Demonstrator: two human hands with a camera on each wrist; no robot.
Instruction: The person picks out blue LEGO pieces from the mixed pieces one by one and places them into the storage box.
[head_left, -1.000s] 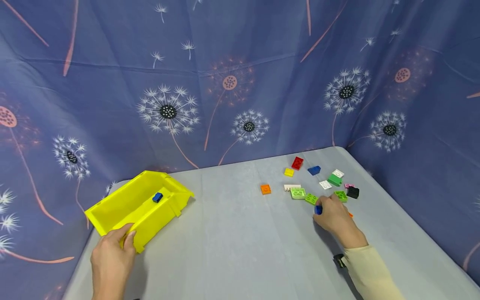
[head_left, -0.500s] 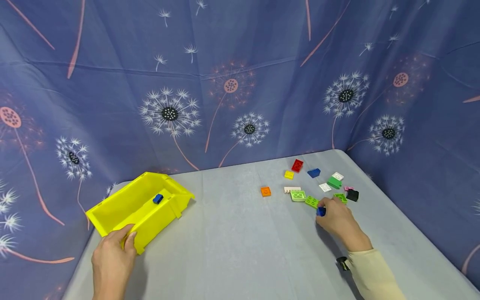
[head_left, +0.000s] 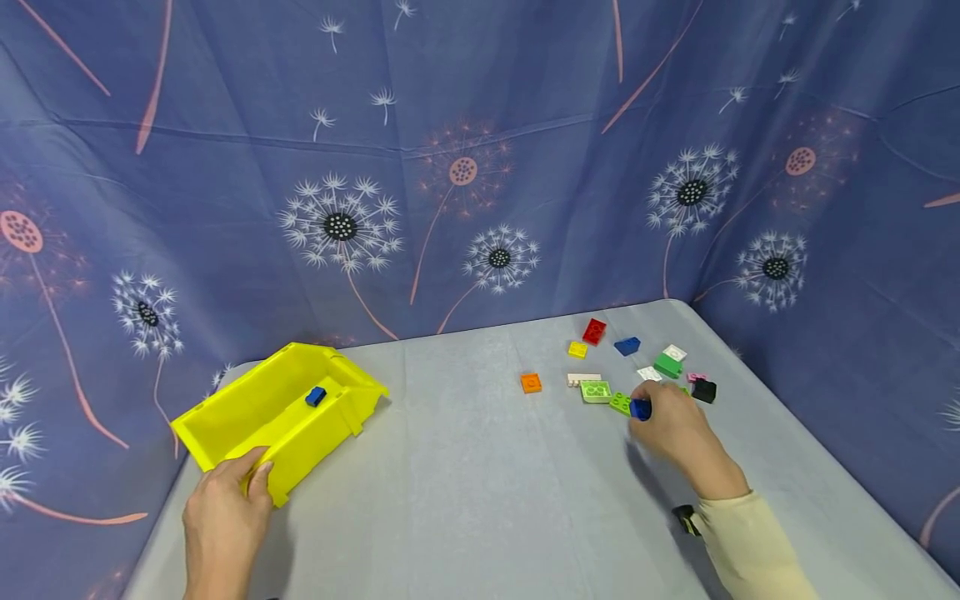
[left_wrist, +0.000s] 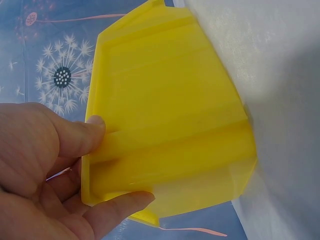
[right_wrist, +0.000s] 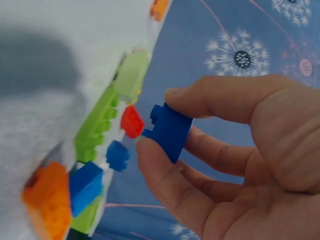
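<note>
A yellow plastic bin [head_left: 318, 446] stands at the left of the table, with a blue toy brick [head_left: 316, 397] on its floor. My left hand [head_left: 225, 521] grips the bin's near rim; in the left wrist view, the thumb and fingers lie on opposite sides of the yellow wall. Over at the right, my right hand [head_left: 678, 429] pinches another blue brick [right_wrist: 172, 132] between thumb and fingertips, raised above the table. Below it lie a lime green brick [head_left: 620, 403], an orange brick [right_wrist: 47, 200] and a further blue brick [right_wrist: 86, 187]; the last two are hidden by the hand in the head view.
Loose bricks are scattered across the right back of the table: orange [head_left: 531, 383], pale green [head_left: 596, 392], yellow [head_left: 577, 350], red [head_left: 594, 332], blue [head_left: 627, 346], green [head_left: 667, 365] and black [head_left: 703, 390] among them. A patterned blue curtain [head_left: 420, 250] borders the table behind.
My right hand has risen slightly with the blue brick, its shadow now farther from the fingers. The left hand and the bin stay put; the head view has shifted a little.
</note>
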